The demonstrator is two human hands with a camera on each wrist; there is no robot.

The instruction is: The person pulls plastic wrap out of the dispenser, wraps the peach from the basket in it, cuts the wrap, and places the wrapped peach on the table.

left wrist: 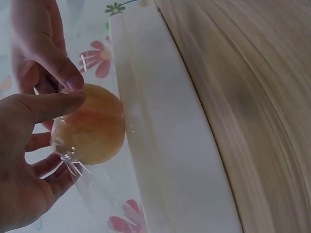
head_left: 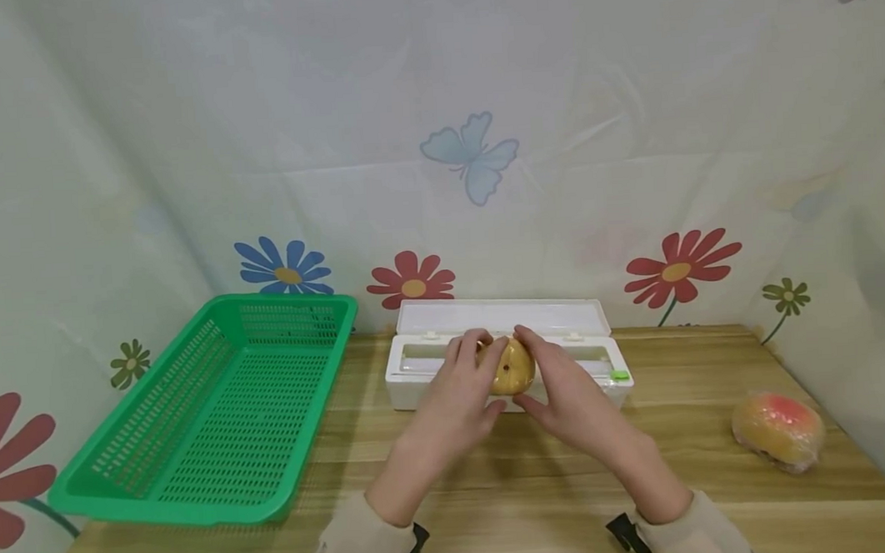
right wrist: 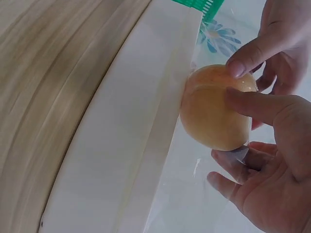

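Note:
Both hands hold a yellow-orange peach [head_left: 514, 368] over the front edge of a white cling film box [head_left: 426, 390]. My left hand [head_left: 456, 388] grips it from the left, thumb on the near side. From the right, my right hand [head_left: 572, 391] grips it the same way, the two thumbs close together. Clear cling film [left wrist: 92, 189] stretches from the box and bunches around the peach under the left fingers. In the right wrist view, the film also clings to the peach [right wrist: 214, 109] near the fingertips.
The box's white lid [head_left: 500, 315] stands open at the back, and a green slider [head_left: 620, 376] sits at its right end. A green slotted basket [head_left: 301, 451] lies at the left. On the right side of the wooden table [head_left: 575, 520] rests another peach wrapped in film [head_left: 779, 430].

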